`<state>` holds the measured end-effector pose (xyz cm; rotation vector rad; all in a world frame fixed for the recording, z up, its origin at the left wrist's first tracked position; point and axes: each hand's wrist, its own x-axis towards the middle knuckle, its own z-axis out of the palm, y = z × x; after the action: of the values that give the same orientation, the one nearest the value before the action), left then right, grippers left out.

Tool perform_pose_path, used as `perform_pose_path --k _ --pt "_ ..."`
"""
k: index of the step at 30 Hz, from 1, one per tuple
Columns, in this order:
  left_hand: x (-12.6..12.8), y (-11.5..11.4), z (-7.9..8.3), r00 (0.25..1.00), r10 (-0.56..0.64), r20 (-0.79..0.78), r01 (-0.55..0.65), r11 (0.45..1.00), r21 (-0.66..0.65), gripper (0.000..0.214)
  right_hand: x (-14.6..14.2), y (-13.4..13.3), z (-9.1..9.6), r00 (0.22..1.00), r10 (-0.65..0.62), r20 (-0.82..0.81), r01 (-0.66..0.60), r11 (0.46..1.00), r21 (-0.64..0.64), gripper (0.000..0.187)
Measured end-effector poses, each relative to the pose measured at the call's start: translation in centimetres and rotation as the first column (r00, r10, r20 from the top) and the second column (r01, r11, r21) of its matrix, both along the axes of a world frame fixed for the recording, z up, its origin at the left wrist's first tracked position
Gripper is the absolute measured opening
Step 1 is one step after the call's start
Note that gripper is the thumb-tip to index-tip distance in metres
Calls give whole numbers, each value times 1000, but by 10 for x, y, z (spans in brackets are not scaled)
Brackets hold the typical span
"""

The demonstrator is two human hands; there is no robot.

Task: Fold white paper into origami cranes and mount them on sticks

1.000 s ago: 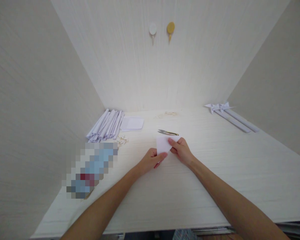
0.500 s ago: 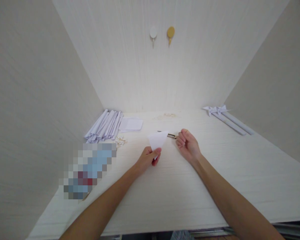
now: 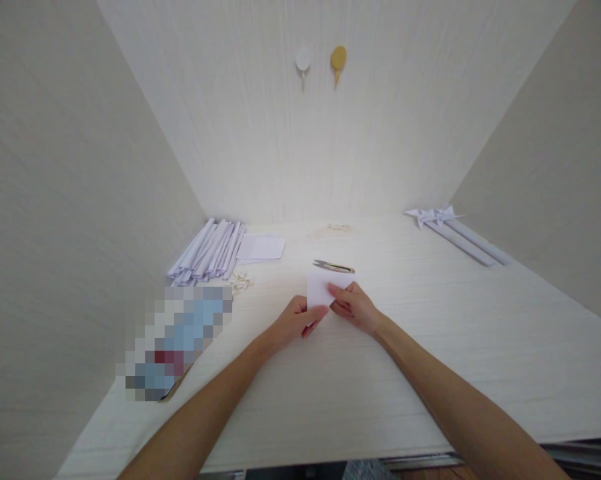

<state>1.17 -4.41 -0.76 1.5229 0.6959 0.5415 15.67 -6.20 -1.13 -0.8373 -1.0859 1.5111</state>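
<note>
A small white sheet of paper [image 3: 319, 288] is pinched between both hands above the table. My left hand [image 3: 300, 317] grips its lower left part, thumb on top. From the right, my right hand [image 3: 353, 305] holds the paper near its right side, thumb lying over it and fingers beneath. Just beyond the paper lies a pair of thread snips [image 3: 335, 267] with dark blades pointing left; neither hand touches it. The fingers under the paper are partly hidden.
Rolled paper tubes [image 3: 213, 250] lie at the back left beside flat paper squares [image 3: 261, 247] and small pale pieces [image 3: 241, 283]. A blurred-out object [image 3: 180, 347] is at the left. Two paper pinwheels on sticks [image 3: 455, 233] lie back right. Two hooks [image 3: 339, 59] are on the wall.
My right hand has moved left and nearer, from beside the snips onto the paper. The paper now looks wider and squarer, and the snips are more fully visible.
</note>
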Motion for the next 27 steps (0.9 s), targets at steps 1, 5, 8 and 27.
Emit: perform_pose_path --k 1,5,8,27 --pt "0 0 1 1000 2 3 -2 1000 -9 50 3 1 1 999 -39 -16 39 999 5 58" --pt "2 0 1 999 -10 36 10 1000 -5 50 13 7 2 978 -191 -80 192 981 13 58" --pt "0 1 -1 998 -14 67 14 1000 -2 51 26 11 2 949 -269 -162 274 962 5 56" --pt "0 3 0 969 137 203 -79 959 -271 37 4 1 -3 994 10 -110 -19 996 -88 58"
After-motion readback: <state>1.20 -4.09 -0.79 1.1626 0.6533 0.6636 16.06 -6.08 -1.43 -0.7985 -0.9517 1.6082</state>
